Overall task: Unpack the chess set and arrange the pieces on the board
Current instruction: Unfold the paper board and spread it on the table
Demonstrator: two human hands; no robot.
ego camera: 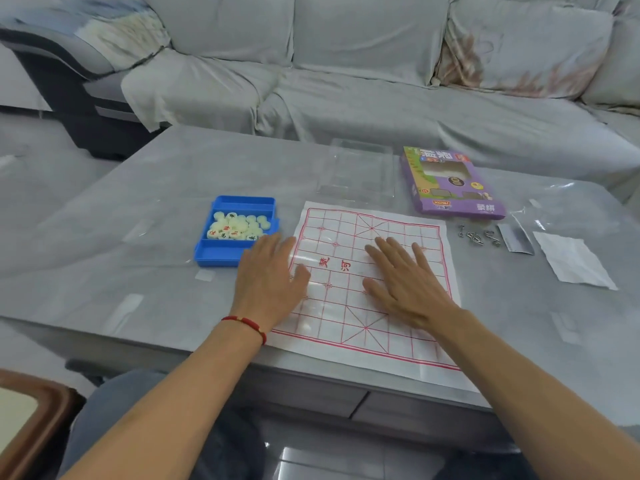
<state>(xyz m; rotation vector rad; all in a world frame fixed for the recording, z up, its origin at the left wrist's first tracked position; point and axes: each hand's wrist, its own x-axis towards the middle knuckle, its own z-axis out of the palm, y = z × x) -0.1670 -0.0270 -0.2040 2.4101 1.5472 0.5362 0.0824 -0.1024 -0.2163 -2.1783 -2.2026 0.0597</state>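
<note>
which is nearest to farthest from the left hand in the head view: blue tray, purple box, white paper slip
From the left hand:
1. blue tray, right beside the fingers, on its left.
2. purple box, far side of the board, to the right.
3. white paper slip, far right on the table.

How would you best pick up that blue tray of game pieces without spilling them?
Probably take the blue tray by its two short end walls, coming straight down from above. It lies flat on the table, open side up, with the pieces loose in its middle compartment, so keep it level.

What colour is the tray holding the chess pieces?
Blue tray, clearest in the head view.
</note>
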